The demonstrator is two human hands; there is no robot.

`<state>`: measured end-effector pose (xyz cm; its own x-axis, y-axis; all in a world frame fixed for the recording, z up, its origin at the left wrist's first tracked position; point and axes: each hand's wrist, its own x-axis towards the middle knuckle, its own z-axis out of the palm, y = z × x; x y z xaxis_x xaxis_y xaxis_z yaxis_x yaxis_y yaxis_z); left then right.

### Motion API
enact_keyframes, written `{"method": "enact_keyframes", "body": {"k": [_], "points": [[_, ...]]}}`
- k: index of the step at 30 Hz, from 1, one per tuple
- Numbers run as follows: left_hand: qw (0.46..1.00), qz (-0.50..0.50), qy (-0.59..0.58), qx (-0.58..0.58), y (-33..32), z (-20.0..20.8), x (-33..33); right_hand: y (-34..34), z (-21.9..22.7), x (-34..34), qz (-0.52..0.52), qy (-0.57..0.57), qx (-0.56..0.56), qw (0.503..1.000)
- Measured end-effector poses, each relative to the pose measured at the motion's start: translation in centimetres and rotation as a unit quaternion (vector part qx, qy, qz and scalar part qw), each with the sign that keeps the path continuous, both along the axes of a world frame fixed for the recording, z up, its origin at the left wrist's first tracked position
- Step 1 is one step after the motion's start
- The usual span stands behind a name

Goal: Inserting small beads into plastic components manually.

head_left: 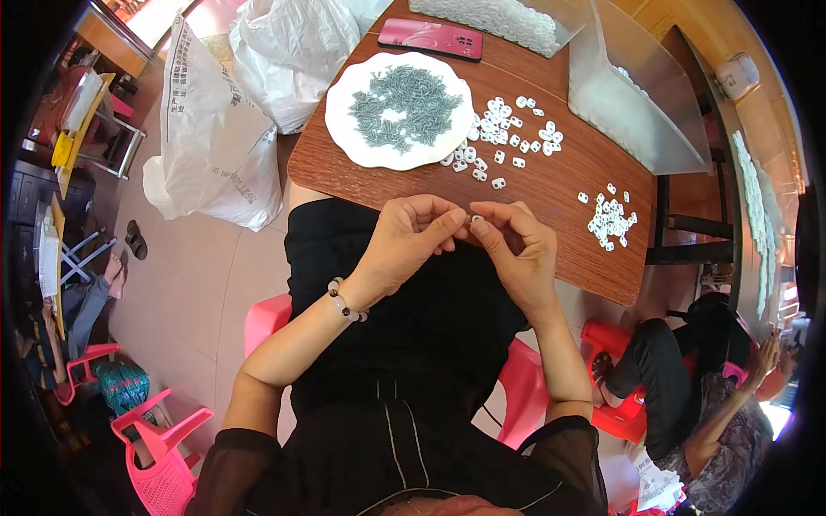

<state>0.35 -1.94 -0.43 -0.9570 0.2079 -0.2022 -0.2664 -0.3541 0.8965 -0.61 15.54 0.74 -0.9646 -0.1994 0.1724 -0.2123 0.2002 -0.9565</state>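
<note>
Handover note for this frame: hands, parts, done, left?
Left hand and right hand: fingertips together on one small white part, above the table edge.
White plate holds grey screws.
Loose white parts beside the plate; smaller pile on the right, possibly finished ones, too small to tell.
Left: the loose parts and screws.

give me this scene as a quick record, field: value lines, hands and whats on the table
left hand: left hand pinches a small white plastic piece at the fingertips
right hand: right hand pinches the same piece from the other side
wrist: bead bracelet on the left wrist
table: brown wooden table
plate: white plate heaped with small grey metal parts
loose pieces: white pieces beside the plate; smaller pile to the right
also on table: pink phone, clear plastic scoop
nearby: white plastic bags on the floor, another person seated at right
</note>
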Motion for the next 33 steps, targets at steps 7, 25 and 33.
{"method": "enact_keyframes", "body": {"k": [7,25,33], "points": [[1.000,-0.008,0.008,-0.021,0.2,-0.1,0.1,0.5,0.9,-0.2,0.034,-0.115,-0.095,0.988],[0.989,-0.019,0.074,-0.126,0.4,-0.5,0.3,0.9,-0.1,-0.3,-0.012,-0.072,-0.028,0.997],[0.986,-0.015,0.084,-0.140,0.4,-0.4,0.3,0.8,0.1,-0.2,-0.016,-0.052,-0.026,0.998]]}}
